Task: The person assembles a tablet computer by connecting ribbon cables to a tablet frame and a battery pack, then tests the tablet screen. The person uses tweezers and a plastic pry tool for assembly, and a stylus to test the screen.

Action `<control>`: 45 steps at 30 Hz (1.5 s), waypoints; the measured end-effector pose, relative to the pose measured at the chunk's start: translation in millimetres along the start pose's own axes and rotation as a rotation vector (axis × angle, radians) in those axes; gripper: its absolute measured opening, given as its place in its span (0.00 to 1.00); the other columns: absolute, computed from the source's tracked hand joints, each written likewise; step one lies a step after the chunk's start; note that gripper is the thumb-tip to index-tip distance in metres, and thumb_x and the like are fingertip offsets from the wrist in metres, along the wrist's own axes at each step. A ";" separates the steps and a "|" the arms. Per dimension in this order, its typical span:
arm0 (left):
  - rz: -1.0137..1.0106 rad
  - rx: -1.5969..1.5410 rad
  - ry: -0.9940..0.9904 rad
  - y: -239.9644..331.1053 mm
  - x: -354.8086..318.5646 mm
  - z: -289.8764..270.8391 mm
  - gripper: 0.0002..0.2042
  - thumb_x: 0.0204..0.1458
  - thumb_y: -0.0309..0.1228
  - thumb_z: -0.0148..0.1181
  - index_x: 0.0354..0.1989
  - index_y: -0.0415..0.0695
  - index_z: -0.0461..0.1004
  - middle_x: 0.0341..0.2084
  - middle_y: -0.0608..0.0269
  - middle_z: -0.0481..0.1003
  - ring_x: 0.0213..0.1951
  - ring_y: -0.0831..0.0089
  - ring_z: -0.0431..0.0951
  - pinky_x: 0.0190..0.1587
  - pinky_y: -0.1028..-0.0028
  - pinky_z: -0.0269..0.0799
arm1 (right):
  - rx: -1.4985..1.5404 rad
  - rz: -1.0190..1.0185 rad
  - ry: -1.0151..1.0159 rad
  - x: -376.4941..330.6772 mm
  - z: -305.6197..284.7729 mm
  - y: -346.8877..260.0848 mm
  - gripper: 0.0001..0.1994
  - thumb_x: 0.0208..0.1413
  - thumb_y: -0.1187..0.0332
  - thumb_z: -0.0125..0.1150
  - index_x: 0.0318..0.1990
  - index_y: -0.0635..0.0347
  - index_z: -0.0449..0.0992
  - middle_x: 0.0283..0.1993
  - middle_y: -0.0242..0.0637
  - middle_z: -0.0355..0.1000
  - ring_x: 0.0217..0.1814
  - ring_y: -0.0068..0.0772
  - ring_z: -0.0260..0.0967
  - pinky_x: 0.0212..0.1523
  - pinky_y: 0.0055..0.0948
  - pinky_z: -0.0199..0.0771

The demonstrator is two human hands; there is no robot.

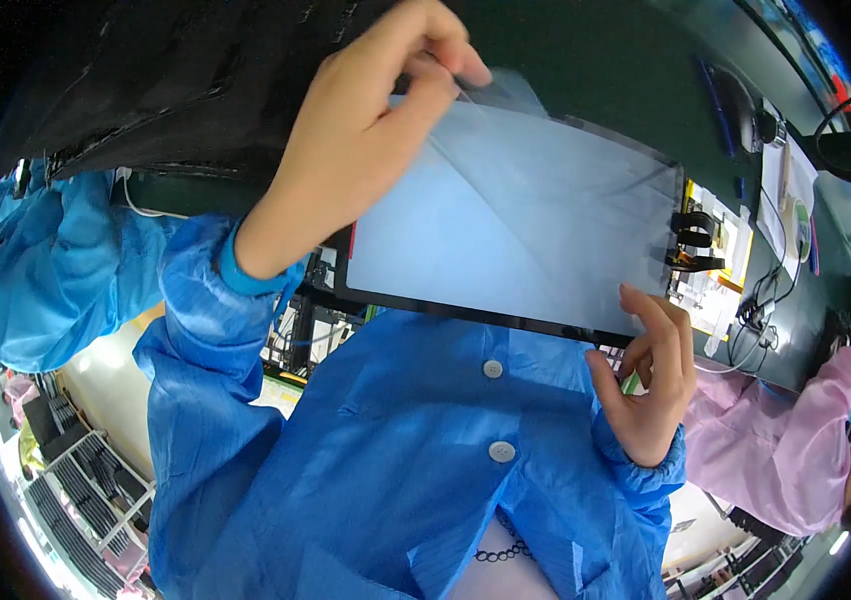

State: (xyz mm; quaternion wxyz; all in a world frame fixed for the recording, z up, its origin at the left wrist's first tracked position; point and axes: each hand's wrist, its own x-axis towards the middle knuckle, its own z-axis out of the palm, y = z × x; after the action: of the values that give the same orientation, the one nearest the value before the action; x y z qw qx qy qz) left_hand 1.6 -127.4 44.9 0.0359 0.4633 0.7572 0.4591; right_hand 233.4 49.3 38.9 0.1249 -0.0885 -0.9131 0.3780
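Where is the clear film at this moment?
In the head view, the clear film lies over the flat panel at upper centre, its top corner pinched by the left hand.

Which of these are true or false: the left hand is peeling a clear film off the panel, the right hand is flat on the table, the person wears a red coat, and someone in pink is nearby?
1. The left hand pinches a clear film at the panel's upper corner. True.
2. The right hand lies flat on the table. False: it holds the dark-framed panel by its lower right edge.
3. The person wears a red coat. False: the coat is blue with white buttons.
4. Someone in a pink coat is at the right. True.
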 end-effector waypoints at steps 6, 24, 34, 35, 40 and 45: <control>-0.109 -0.204 0.079 8.4 -5.5 -0.7 0.12 0.52 0.27 0.37 0.23 0.39 0.69 0.30 0.54 0.76 0.31 0.70 0.74 0.42 0.71 0.68 | -0.153 0.100 0.191 12.3 5.1 -1.6 0.09 0.42 0.83 0.62 0.32 0.63 0.76 0.33 0.36 0.73 0.22 0.25 0.68 0.21 0.21 0.67; 0.010 0.626 -0.375 42.1 -42.1 6.7 0.22 0.48 0.20 0.51 0.53 0.51 0.70 0.47 0.59 0.72 0.47 0.64 0.73 0.63 0.54 0.51 | 0.192 -0.857 0.043 18.0 75.2 -27.9 0.12 0.47 0.70 0.52 0.39 0.66 0.72 0.48 0.45 0.70 0.53 0.40 0.68 0.60 0.36 0.64; -0.177 0.798 -0.117 66.5 -47.4 81.5 0.29 0.47 0.46 0.59 0.58 0.51 0.63 0.57 0.50 0.59 0.61 0.53 0.56 0.64 0.50 0.43 | -0.031 -0.118 0.424 -37.5 -14.0 38.2 0.18 0.60 0.58 0.45 0.36 0.64 0.76 0.28 0.39 0.73 0.25 0.32 0.69 0.25 0.26 0.66; -0.212 0.743 -0.058 70.1 -44.4 92.9 0.33 0.46 0.52 0.59 0.59 0.50 0.62 0.59 0.48 0.57 0.62 0.51 0.55 0.64 0.49 0.43 | -0.047 -0.012 0.450 -40.2 -21.9 41.4 0.16 0.60 0.62 0.45 0.35 0.65 0.76 0.26 0.38 0.73 0.23 0.31 0.68 0.24 0.25 0.65; 0.051 0.582 -0.116 73.3 -46.3 114.1 0.18 0.47 0.22 0.60 0.49 0.44 0.73 0.46 0.60 0.71 0.42 0.67 0.76 0.42 0.77 0.75 | -0.357 0.326 0.638 -25.2 -76.4 94.5 0.07 0.56 0.70 0.53 0.34 0.64 0.75 0.23 0.39 0.71 0.21 0.26 0.68 0.25 0.24 0.64; 0.241 0.428 -0.236 93.0 -42.1 115.8 0.11 0.48 0.26 0.60 0.41 0.44 0.77 0.44 0.61 0.74 0.47 0.68 0.73 0.48 0.70 0.72 | -0.643 0.416 0.565 10.0 -139.5 172.6 0.10 0.53 0.64 0.58 0.35 0.63 0.74 0.29 0.44 0.72 0.27 0.40 0.70 0.29 0.34 0.68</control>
State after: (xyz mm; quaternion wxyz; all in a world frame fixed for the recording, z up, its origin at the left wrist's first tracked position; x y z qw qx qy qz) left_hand 143.2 -67.7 30.3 -0.0296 0.5974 0.7670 0.2323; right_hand 276.7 265.6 12.8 0.2563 -0.4028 -0.8770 0.0545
